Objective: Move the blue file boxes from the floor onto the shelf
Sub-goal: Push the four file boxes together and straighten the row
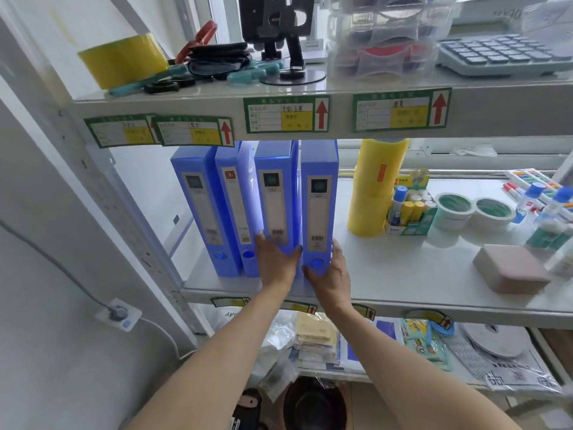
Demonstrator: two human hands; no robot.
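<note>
The right hand [330, 276] was seen at the foot of the rightmost blue file box [319, 209], its grip part open and wrapped about the box's lower spine: the thumb was laid across the front below the round finger hole, and the fingers [337, 248] were pressed against the box's right side. The left hand [276, 262] was spread flat, its grip open and closed on nothing, with the palm pressed against the lower spine of the third file box [274, 193] and one fingertip set at that box's left edge. Whether the rightmost box was lifted or resting on the shelf could not be told, since its base was hidden by the hands.

Four blue boxes were stood upright in a row at the left end of the middle shelf [403, 274], spines outward, the second box [232, 200] and the leftmost box [198, 206] being tilted slightly to the left. To the right of the row, a tall stack of yellow tape rolls [375, 187] was stood apart from the boxes, with a small carton of glue sticks [409, 209] just beside it and two white tape rolls [474, 211] farther right.
</note>
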